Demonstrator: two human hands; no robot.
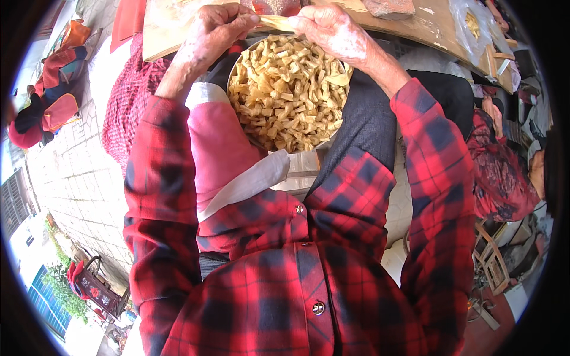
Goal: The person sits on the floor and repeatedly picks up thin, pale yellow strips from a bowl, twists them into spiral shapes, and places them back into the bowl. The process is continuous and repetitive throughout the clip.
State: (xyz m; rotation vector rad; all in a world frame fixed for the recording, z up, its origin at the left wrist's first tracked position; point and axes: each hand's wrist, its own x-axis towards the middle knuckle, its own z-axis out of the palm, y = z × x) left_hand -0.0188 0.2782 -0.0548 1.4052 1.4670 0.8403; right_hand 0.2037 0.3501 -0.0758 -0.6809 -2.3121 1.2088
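Observation:
A pale yellow, flexible strip is stretched between my two hands at the top of the view. My left hand pinches one end of it between thumb and fingers. The other end is in the grip of my right hand. Just below my hands, a round metal bowl rests at my lap, heaped with small knotted pieces of similar yellowish material. What the strip is made of, I cannot tell for sure. Part of the strip is hidden by my fingers.
A wooden table spans the top, bearing a reddish stone block and a clear plastic bag. At the right sits another person in dark red patterned clothes, near a wooden chair. Paving lies at the left.

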